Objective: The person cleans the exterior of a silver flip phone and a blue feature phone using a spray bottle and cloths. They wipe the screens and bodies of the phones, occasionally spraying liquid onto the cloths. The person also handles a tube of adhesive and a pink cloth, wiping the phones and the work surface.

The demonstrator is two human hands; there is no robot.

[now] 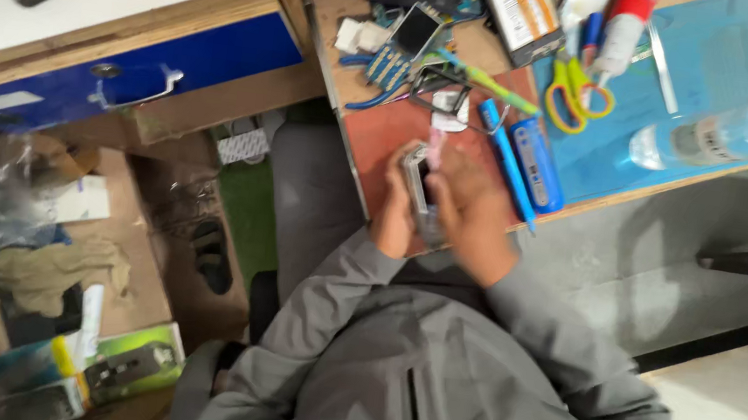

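Observation:
My left hand (395,214) and my right hand (474,214) together hold a small silver phone (417,187) edge-up over a red mat (383,131) at the desk's front. The left hand grips its left side; the right hand covers its right side. A thin pink tool (436,142) sticks up from the right hand's fingers at the phone's top end. Both hands are motion-blurred. Grey jacket sleeves lead down to my torso.
Beside the hands lie a blue pen-like tool (504,157) and a blue flat tool (539,166). Yellow-handled scissors (577,94), tweezers (664,54) and a clear plastic bottle (729,138) rest on a blue mat (720,52). Blue-handled pliers (380,70) lie behind. A blue drawer (127,69) and cluttered boxes (54,296) sit left.

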